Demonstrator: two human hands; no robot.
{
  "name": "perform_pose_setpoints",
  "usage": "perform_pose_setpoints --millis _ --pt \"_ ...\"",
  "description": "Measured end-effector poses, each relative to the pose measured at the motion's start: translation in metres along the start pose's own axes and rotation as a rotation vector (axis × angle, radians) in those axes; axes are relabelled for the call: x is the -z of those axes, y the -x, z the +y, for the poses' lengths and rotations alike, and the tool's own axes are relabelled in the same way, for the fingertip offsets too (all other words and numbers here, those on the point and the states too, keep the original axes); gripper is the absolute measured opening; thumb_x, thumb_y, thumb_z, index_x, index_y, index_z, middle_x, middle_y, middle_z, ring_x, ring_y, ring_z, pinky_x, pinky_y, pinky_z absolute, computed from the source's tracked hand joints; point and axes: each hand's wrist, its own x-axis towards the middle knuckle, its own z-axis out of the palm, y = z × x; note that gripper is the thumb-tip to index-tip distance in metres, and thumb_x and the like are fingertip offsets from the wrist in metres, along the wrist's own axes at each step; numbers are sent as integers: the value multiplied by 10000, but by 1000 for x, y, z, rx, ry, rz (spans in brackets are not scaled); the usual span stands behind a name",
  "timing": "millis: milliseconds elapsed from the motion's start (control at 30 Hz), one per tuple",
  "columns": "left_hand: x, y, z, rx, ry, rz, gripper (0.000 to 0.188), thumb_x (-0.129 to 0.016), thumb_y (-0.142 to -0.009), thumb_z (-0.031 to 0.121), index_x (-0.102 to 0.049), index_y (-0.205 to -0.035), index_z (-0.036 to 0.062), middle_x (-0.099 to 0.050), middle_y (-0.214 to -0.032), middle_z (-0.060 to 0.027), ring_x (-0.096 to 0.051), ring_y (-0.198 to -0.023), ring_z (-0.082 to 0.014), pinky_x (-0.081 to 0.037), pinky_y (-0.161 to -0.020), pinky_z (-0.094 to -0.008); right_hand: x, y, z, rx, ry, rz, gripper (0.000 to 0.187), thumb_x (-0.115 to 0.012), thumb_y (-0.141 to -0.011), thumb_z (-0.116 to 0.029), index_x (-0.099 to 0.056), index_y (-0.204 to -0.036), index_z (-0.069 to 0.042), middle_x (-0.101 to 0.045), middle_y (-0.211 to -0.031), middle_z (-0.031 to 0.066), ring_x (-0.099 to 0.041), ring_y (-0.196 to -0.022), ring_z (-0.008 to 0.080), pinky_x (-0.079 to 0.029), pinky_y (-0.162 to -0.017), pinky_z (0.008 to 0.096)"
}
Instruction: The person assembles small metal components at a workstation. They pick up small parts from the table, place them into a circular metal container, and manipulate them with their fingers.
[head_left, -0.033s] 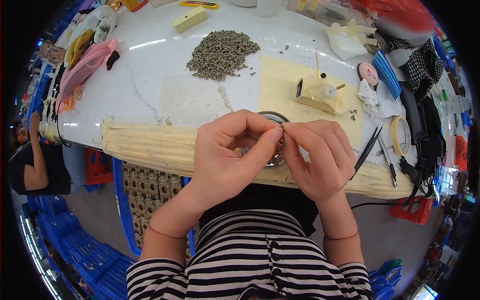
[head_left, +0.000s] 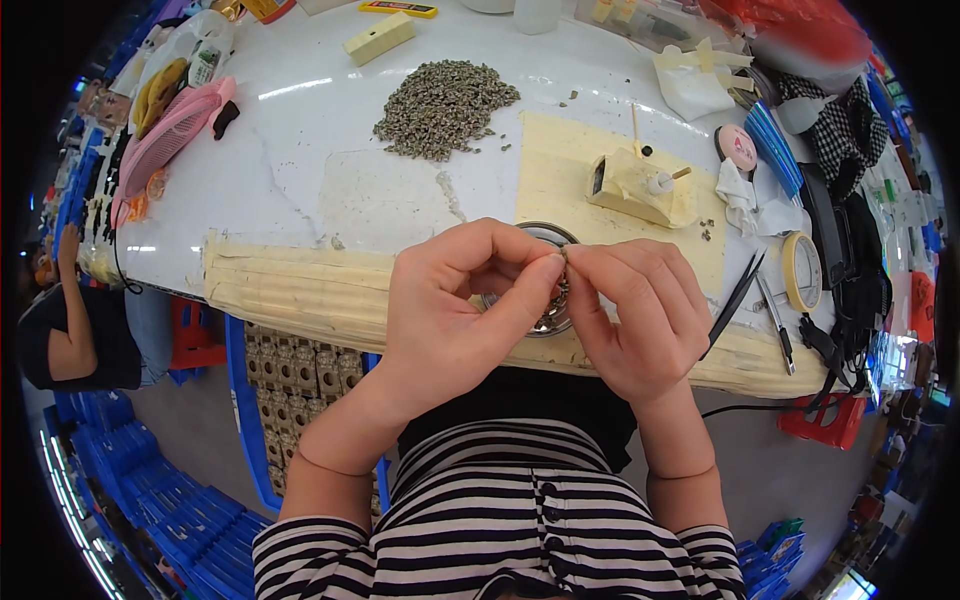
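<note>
My left hand (head_left: 465, 300) is closed, thumb and forefinger pinching a tiny metal part (head_left: 564, 257). From the other side, the pinched fingertips of my right hand (head_left: 640, 310) meet it at the same spot. The part is mostly hidden between the fingers, so its exact kind cannot be told. Right below the fingertips sits a round metal dish (head_left: 548, 232) holding small metal pieces, partly covered by my hands. A large heap of similar small metal pieces (head_left: 445, 110) lies farther back on the white table.
A tape-wrapped block (head_left: 640, 188) with a small nozzle and sticks stands right of the dish. Black tweezers (head_left: 735, 300), a pen-like tool (head_left: 776, 325) and a tape roll (head_left: 801, 271) lie at right. A blue crate (head_left: 245, 400) of metal parts is below the table edge. Another person (head_left: 85, 335) sits at left.
</note>
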Motion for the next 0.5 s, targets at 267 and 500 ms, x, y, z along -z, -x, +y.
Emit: perform_pose_setpoints --millis 267,500 --pt "4 -2 -3 -105 -103 -23 49 -704 -886 -2 -689 -906 -45 -717 -860 -65 -687 -780 -88 -570 -727 -236 -2 1 -1 -7 -14 -2 252 -772 -679 55 -672 -905 4 -666 -784 89 -636 -654 245 -527 -573 319" --pt "-7 2 -8 -112 -1 11 30 -693 -893 -23 -681 -909 -45 -710 -873 -62 -687 -785 -92 -573 -728 -237 -3 1 -4 -56 3 61 206 -766 -681 46 -660 -847 -14 -621 -718 78 -603 -611 234 -495 -530 315"
